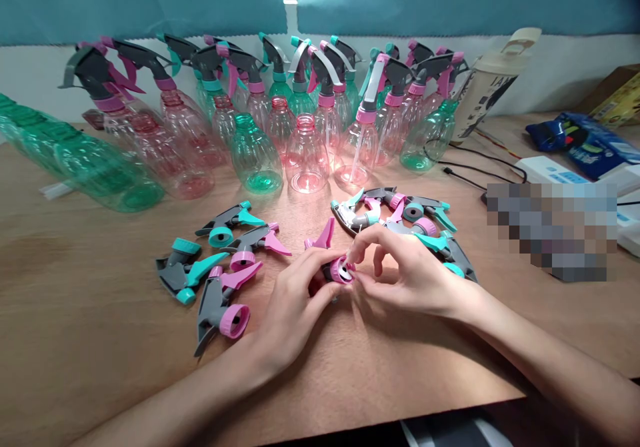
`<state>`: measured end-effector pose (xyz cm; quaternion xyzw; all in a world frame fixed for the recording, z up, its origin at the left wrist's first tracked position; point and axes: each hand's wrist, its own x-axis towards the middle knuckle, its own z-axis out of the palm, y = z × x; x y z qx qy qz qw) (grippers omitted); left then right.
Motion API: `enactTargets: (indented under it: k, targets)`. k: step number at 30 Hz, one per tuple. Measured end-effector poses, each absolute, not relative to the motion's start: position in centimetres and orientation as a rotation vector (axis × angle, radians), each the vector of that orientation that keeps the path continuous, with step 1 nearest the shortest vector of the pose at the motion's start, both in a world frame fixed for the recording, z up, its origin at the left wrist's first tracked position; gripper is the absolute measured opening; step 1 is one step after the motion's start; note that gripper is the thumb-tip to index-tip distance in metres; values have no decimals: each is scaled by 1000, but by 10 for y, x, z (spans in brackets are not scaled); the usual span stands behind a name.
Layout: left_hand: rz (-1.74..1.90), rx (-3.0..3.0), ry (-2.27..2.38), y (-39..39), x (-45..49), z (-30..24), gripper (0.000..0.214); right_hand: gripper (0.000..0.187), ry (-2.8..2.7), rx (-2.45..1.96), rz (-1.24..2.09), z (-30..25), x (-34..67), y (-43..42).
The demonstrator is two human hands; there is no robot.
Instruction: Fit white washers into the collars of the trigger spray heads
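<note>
My left hand (293, 297) grips a pink and grey spray trigger head (334, 265) just above the wooden table (100, 287), its pink lever pointing up. The fingers of my right hand (400, 270) pinch a thin clear tube (346, 258) at the pink collar of that head. Several loose trigger heads (220, 270) with pink or teal parts lie to the left of my hands. A second pile of trigger heads (407, 217) lies just behind my right hand.
Rows of pink and green clear bottles (280, 133), many with trigger heads on, stand along the back. More green bottles (75, 163) lie at far left. A tall beige cup (493, 77), black cables (470, 167), a white power strip (550, 170) and packets are at right.
</note>
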<state>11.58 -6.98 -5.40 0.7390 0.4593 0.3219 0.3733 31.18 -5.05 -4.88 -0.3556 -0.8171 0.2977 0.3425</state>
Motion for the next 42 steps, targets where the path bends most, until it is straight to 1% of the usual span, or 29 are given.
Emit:
enactTargets:
  k: [5, 10, 13, 18, 23, 27, 29, 33, 36, 40, 42]
  targets:
    - [832, 1884, 1182, -70, 115, -56, 23, 26, -2066, -969, 915, -52, 312, -49]
    - [831, 1888, 1161, -70, 116, -57, 24, 35, -2016, -866, 939, -57, 308, -49]
    - [819, 1910, 1139, -70, 115, -57, 24, 37, -1989, -810, 884, -57, 304, -52]
    - [810, 1904, 1166, -69, 115, -57, 23, 43, -2023, -849, 729, -57, 306, -53]
    - [803, 1937, 1165, -68, 115, -58, 31, 45, -2137, -887, 637, -52, 316, -50]
    - [796, 1974, 1153, -70, 114, -58, 34, 39, -2222, -850, 554, -45, 317, -50]
    - [794, 1977, 1151, -70, 114, -59, 33, 37, -2233, -840, 513, -44, 316, -49]
    - [810, 1932, 1172, -69, 115, -58, 27, 43, -2177, -794, 475, -52, 311, -51]
    - [826, 1884, 1173, -67, 117, -58, 23, 41, -2013, -824, 568, -62, 301, -58]
    - [820, 1881, 1183, -66, 118, -57, 21, 38, -1679, -1018, 892, -66, 290, -67]
    - [825, 1916, 1202, -67, 118, -56, 21, 37, -1607, -1060, 986, -66, 289, -68]
